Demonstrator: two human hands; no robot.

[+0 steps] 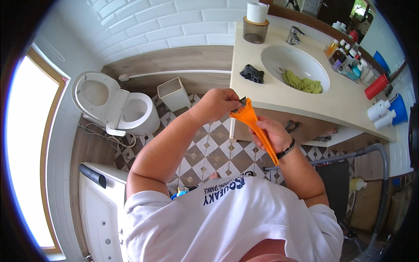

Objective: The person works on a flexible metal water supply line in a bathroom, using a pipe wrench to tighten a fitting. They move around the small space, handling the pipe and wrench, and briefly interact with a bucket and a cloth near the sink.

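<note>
My right hand (pixel 276 132) is wrapped round the handle of an orange plastic scraper (pixel 246 115), held in front of my chest. The wide head points up and left, and the handle tapers down past my wrist. With bent fingers my left hand (pixel 216 105) pinches a dark, flat edge at the scraper's head, which looks like its blade. My fingertips partly cover that edge. Beyond my hands, a crumpled black glove or cloth (pixel 252 73) lies on the cream countertop (pixel 273 94). A wet-looking green cloth (pixel 303 83) rests in the oval sink (pixel 284 56).
A toilet (pixel 139 114) with its lid raised stands left, beside a white waste bin (pixel 173 94). Bottles (pixel 349 56) and cups (pixel 379 111) line the counter's right side. A grey metal bar (pixel 379 150) curves at lower right, and a white tub (pixel 97 214) is lower left.
</note>
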